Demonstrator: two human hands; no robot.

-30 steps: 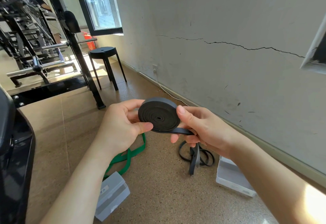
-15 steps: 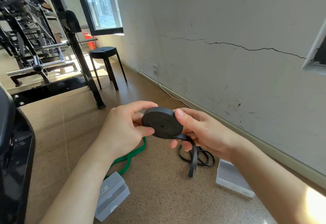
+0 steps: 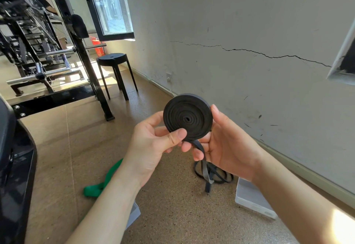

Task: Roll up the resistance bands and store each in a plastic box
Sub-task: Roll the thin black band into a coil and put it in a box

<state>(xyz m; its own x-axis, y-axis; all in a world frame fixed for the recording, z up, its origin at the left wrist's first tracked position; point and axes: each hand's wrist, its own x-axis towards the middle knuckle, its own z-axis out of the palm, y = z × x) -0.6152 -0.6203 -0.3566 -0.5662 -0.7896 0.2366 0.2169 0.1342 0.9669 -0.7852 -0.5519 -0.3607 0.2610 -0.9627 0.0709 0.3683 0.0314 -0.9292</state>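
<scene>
Both grips, left hand (image 3: 151, 144) and right hand (image 3: 226, 146), pinching black band coil (image 3: 187, 118), flat face camera-ward, loose tail downward.

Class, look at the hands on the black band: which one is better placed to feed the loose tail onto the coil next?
Probably the right hand: the tail hangs past its fingers, while the left hand pinches the black coil.
</scene>
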